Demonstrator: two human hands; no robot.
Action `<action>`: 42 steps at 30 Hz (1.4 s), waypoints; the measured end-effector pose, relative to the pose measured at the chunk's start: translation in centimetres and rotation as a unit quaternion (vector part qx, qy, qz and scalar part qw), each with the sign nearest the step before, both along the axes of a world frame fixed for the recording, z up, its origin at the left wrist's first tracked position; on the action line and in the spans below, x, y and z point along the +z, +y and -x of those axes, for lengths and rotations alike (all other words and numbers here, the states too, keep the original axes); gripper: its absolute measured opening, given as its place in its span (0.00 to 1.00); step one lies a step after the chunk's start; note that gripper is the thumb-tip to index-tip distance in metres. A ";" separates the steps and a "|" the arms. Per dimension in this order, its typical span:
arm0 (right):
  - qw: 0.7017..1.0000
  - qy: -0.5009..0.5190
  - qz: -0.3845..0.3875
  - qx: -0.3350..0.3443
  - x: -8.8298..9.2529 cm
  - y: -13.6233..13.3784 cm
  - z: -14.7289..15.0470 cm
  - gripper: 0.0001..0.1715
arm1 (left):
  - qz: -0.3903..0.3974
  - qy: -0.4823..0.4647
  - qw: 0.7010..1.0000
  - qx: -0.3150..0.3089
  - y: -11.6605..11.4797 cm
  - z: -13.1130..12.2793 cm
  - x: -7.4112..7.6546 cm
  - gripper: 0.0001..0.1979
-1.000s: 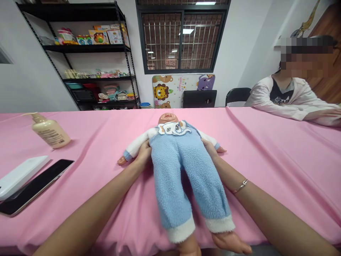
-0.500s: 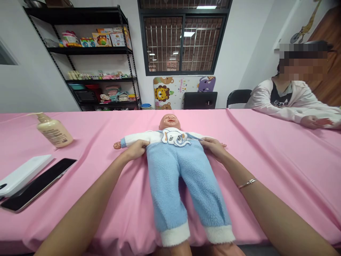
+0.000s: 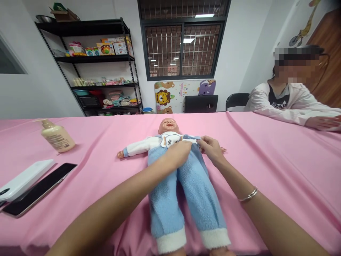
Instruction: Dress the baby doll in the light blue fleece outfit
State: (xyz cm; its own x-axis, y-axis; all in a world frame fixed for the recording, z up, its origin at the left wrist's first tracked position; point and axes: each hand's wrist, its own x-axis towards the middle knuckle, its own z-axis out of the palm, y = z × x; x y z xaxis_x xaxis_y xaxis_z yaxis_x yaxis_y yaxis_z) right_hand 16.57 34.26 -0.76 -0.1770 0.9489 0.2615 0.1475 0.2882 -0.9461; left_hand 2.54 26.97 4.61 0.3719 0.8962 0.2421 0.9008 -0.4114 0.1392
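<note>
A shiny, smooth-headed baby doll (image 3: 169, 127) is laid on its back beneath and between the hands, its head beyond them and its legs stretched toward the wearer, on a table spread with pink cloth (image 3: 266, 160). It is dressed in light-blue fleecy overalls with white cuffs (image 3: 193, 181), and the white elephant patch on the bib (image 3: 167, 140) is partly covered by the left hand (image 3: 179, 153). That hand is reached across the doll's chest and curled narrow; whether cloth is gripped in it cannot be told, as its fingertips are hidden. By the right hand (image 3: 211, 148), just beside it, the upper edge of the overalls is pinched between thumb and fingers. A thin silver bracelet (image 3: 250, 195) is worn on the right wrist. Well to the left of both hands, a beige pump bottle with printed lettering (image 3: 58, 137), a white rounded flat device (image 3: 28, 179) and a black flat-screened phone (image 3: 39, 190) are placed. Far right of the hands, a person's white-sleeved arms (image 3: 282, 108) are rested on the table
</note>
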 end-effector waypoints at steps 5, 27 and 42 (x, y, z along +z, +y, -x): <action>0.926 -0.329 -0.176 -0.048 -2.1 2.2 -2.5 0.30 | -0.026 -0.019 0.997 0.071 3.2 -0.4 -0.7 0.25; 0.970 0.027 -0.208 -0.120 1.0 -0.5 -0.8 0.53 | -0.317 0.031 0.948 0.018 1.9 0.3 -3.1 0.15; 0.984 0.047 -0.105 0.139 0.4 -1.8 1.3 0.28 | -0.324 0.063 0.944 -0.005 2.2 0.2 -2.5 0.16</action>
State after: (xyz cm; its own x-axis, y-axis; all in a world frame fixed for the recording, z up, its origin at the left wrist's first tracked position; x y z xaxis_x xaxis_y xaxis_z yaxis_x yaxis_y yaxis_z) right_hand 15.31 32.46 -0.33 -0.3875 0.7907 0.4740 -0.0508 0.4951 -0.8674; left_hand 2.37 29.21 2.12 0.4426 0.5719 0.6907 0.8888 -0.3822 -0.2531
